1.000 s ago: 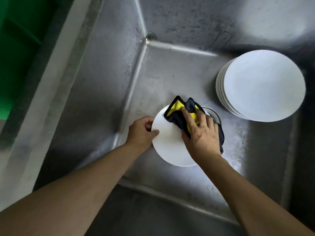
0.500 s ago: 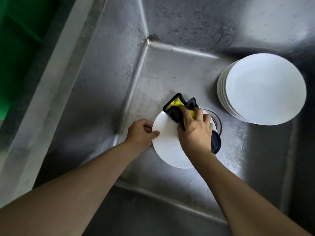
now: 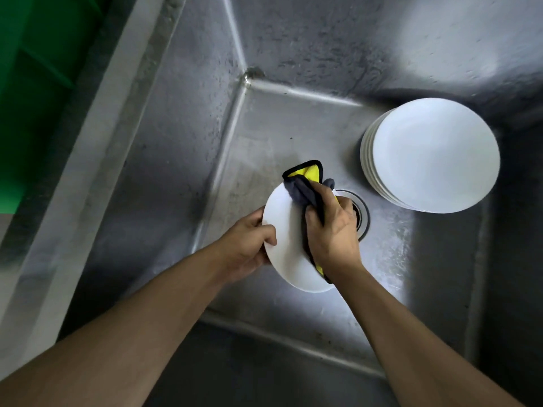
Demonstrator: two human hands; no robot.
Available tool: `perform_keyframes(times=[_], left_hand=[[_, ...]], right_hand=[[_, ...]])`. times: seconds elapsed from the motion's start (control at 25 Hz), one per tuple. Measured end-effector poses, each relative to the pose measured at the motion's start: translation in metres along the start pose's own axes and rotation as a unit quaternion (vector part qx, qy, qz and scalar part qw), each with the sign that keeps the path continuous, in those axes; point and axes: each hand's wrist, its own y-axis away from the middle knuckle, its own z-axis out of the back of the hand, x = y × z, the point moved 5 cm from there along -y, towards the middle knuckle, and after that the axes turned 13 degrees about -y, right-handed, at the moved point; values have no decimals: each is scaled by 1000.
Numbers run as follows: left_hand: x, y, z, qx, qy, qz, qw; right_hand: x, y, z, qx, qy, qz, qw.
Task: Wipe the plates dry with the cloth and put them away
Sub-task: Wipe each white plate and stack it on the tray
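Observation:
A small white plate (image 3: 286,236) is held over the floor of a steel sink (image 3: 282,142). My left hand (image 3: 245,245) grips its left rim, thumb on the upper face. My right hand (image 3: 332,230) grips a dark grey and yellow cloth (image 3: 307,183) and presses it against the right half of the plate. The cloth sticks out past the plate's far edge and hangs below my palm. A stack of several white plates (image 3: 432,154) stands in the sink at the right, apart from both hands.
The sink drain (image 3: 360,215) lies just right of my right hand, partly hidden by it. Steel sink walls rise on the left and far sides. A green crate (image 3: 35,83) sits beyond the sink's left rim.
My right hand has slid the cloth toward me and to the left across the plate, and its fingers have curled tighter round the cloth. The left hand keeps its grip on the rim.

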Motion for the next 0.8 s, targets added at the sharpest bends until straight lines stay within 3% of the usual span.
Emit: perform_keyframes(times=[0.12, 0.24, 0.44, 0.6, 0.8], left_hand=[[-14, 14, -16, 57, 16, -55, 997], [-21, 32, -16, 40, 51, -84, 994], [-25, 58, -12, 33, 66, -103, 992], [-26, 67, -22, 32, 72, -104, 991], [-28, 79, -25, 5, 73, -102, 992]], right_hand=[[33, 19, -7, -1, -35, 58, 998], [55, 32, -7, 5, -15, 127, 992], [41, 14, 27, -116, -44, 24, 992], [72, 53, -1, -5, -26, 146, 989], [51, 23, 47, -142, -55, 38, 988]])
